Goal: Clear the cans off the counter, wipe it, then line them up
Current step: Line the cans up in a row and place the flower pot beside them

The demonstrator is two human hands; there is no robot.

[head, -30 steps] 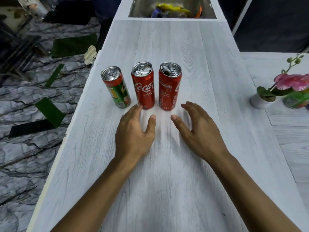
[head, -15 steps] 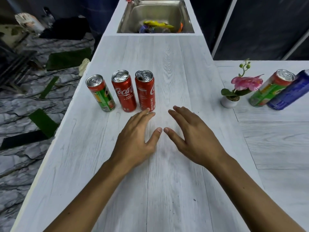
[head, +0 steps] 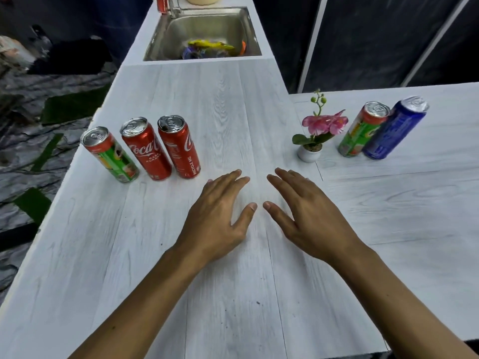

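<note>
Three cans stand in a row at the left of the white counter [head: 233,104]: a green-and-red can [head: 111,155], a red Coca-Cola can [head: 146,149] and a second red can [head: 180,146]. On the right wing stand another green-and-red can [head: 363,129] and a blue can [head: 395,128], touching each other. My left hand [head: 217,216] and my right hand [head: 308,213] hover side by side over the middle of the counter, fingers spread and empty, thumbs nearly touching. Both hands are to the right of the three-can row and apart from it.
A small white pot with a pink flower [head: 315,136] stands left of the two right-hand cans. A steel sink [head: 181,27] holding colourful wrappers is at the far end, with a red can [head: 162,2] by the tap. The counter's left edge drops to a stone-patterned floor.
My view and both hands have shifted right, away from the three cans. The flower pot and the two cans on the right wing have come fully into view. No can has moved.
</note>
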